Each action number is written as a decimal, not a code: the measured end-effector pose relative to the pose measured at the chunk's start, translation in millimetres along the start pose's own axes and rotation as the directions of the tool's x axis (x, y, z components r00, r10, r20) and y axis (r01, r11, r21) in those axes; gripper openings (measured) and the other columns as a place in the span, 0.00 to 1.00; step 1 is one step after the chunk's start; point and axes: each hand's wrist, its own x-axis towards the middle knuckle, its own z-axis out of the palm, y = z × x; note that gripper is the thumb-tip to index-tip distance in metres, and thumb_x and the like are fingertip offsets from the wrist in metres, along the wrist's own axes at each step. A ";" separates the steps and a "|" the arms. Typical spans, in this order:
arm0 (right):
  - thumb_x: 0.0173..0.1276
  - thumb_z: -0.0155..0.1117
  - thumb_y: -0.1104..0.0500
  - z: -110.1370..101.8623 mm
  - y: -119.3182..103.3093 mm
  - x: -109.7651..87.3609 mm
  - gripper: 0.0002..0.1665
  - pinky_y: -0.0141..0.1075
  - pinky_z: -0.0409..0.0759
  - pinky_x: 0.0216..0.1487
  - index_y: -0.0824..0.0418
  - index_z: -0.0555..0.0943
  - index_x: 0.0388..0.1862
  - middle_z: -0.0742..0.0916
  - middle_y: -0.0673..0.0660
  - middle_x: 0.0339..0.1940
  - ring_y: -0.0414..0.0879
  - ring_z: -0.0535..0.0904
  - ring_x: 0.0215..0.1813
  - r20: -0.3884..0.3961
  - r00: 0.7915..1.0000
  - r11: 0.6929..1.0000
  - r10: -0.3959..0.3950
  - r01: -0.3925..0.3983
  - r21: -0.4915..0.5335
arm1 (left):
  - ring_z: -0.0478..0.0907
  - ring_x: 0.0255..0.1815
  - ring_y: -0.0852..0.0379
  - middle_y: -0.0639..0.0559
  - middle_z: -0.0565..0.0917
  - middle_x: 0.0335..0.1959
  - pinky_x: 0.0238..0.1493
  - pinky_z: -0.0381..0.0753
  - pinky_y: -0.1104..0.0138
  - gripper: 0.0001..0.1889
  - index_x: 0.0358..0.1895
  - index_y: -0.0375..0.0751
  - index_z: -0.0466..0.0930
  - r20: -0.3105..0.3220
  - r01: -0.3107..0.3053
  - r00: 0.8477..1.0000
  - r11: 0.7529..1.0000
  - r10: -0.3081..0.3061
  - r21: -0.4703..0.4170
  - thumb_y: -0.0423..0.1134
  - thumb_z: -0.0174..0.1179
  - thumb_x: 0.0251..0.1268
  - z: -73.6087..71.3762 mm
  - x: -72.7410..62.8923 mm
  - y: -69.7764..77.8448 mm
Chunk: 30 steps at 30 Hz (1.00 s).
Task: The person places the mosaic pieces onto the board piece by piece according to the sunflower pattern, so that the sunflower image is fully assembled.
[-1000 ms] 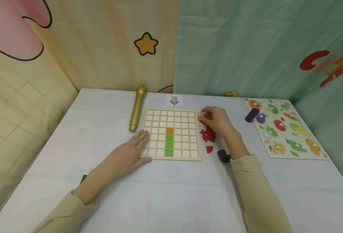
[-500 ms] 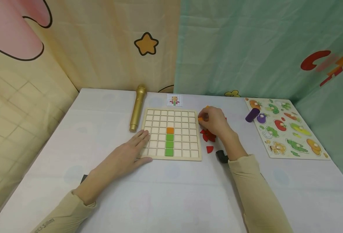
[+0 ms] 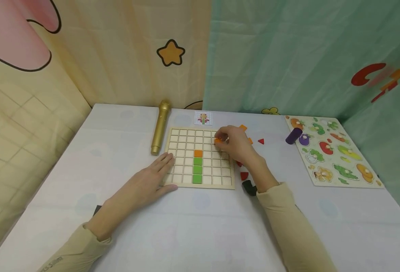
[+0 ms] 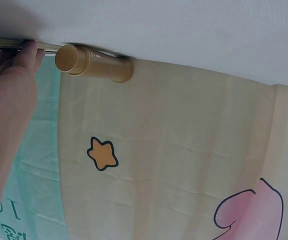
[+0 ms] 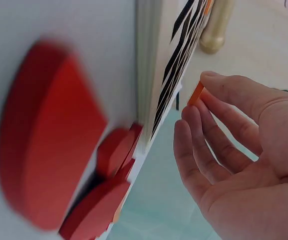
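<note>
My left hand [image 3: 149,181] rests with its fingers on the left edge of a wooden grid board [image 3: 183,186]. One orange square [image 3: 198,153] and several green squares [image 3: 197,170] fill part of a single column there. Over the board's upper right, my right hand [image 3: 237,143] pinches a small orange piece [image 5: 196,93] between thumb and fingertips, lifted off the surface in the right wrist view. Its full shape is hard to tell. Red pieces [image 3: 244,176] lie right of the board, some hidden under the hand, with orange pieces [image 3: 243,127] farther back.
Behind the board lies a small pattern card [image 3: 203,118]. A gold microphone [image 3: 159,128] lies along its left. To the right are a black curved object [image 3: 249,187], a purple cylinder [image 3: 294,136] and a vegetable puzzle board [image 3: 335,151]. Curtains close off the back.
My right hand took an orange piece from the pile and moved left with it, over the grid board. The left hand has stayed in place.
</note>
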 end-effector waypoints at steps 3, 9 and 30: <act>0.69 0.75 0.63 6.1 -8.6 4.0 0.13 0.45 0.86 0.57 0.64 0.88 0.50 0.88 0.59 0.47 0.52 0.83 0.51 0.019 1.000 1.000 -0.022 0.022 0.002 | 0.49 0.88 0.41 0.39 0.55 0.86 0.82 0.63 0.45 0.47 0.83 0.32 0.57 0.001 -0.003 1.000 1.000 0.003 0.002 0.61 0.60 0.76 0.4 0.0 -0.5; 0.69 0.75 0.64 15.8 -25.3 15.9 0.13 0.44 0.85 0.59 0.64 0.88 0.51 0.88 0.58 0.49 0.52 0.83 0.52 0.063 0.997 0.999 -0.039 0.039 0.008 | 0.49 0.88 0.41 0.39 0.55 0.86 0.82 0.63 0.45 0.47 0.83 0.32 0.56 -0.004 -0.005 1.000 1.000 0.005 -0.005 0.62 0.60 0.76 0.4 0.3 -1.0; 0.71 0.72 0.66 34.4 -29.6 21.3 0.07 0.40 0.86 0.54 0.63 0.88 0.47 0.89 0.57 0.43 0.50 0.83 0.46 0.105 0.993 0.999 -0.045 0.045 0.005 | 0.51 0.87 0.41 0.39 0.56 0.86 0.81 0.65 0.45 0.47 0.83 0.32 0.57 -0.009 0.003 1.000 1.000 -0.003 0.001 0.61 0.61 0.75 1.1 0.7 -0.5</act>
